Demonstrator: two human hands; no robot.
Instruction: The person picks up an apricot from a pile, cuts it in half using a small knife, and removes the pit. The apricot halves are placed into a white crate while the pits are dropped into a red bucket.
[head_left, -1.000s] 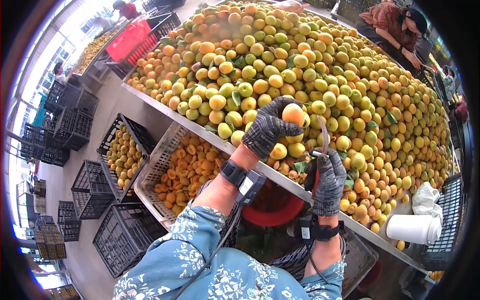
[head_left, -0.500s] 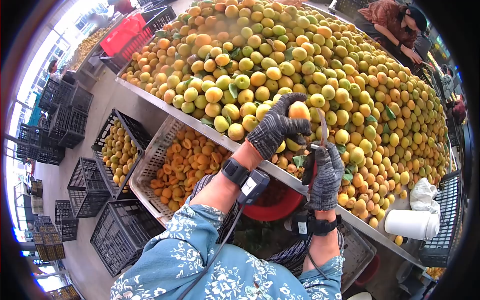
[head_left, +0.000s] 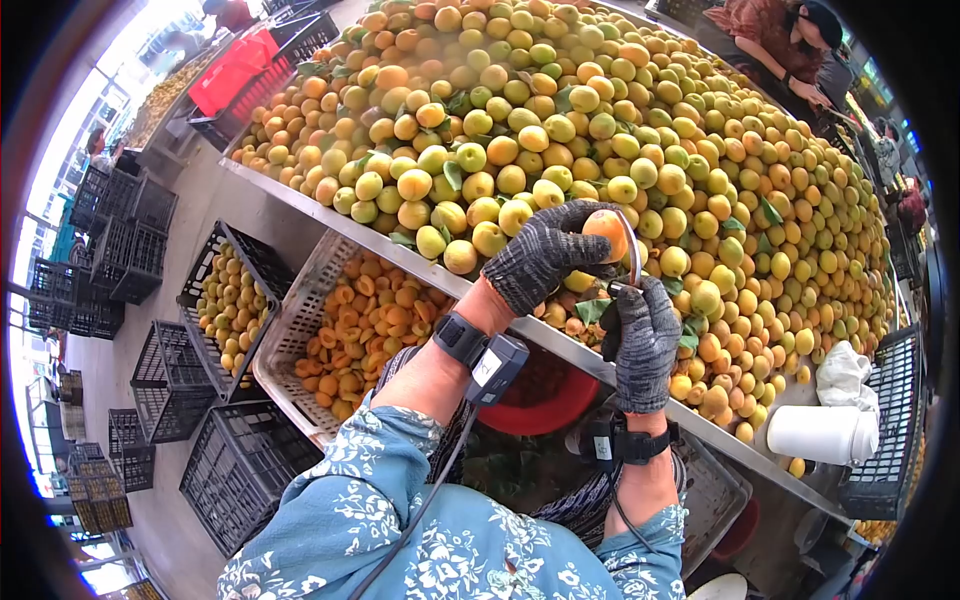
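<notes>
My left hand (head_left: 545, 255), in a grey knit glove, grips an orange apricot (head_left: 606, 228) just above the near edge of the metal table (head_left: 300, 212). My right hand (head_left: 644, 335), gloved the same way, holds a small curved knife (head_left: 631, 255) whose blade lies against the apricot's right side. Behind both hands a huge heap of yellow and orange apricots (head_left: 600, 130) covers the table. Black bands sit on both wrists.
Below the table edge are a white crate of halved apricots (head_left: 355, 325), a black crate of whole apricots (head_left: 228, 300) and a red bowl (head_left: 540, 400). Empty black crates (head_left: 245, 470) stand on the floor. A white roll (head_left: 820, 432) lies right. Another person (head_left: 790, 40) leans over the far side.
My right hand has risen and brought the knife blade against the apricot held in my left hand; before it was apart, lower right. The view shifted slightly.
</notes>
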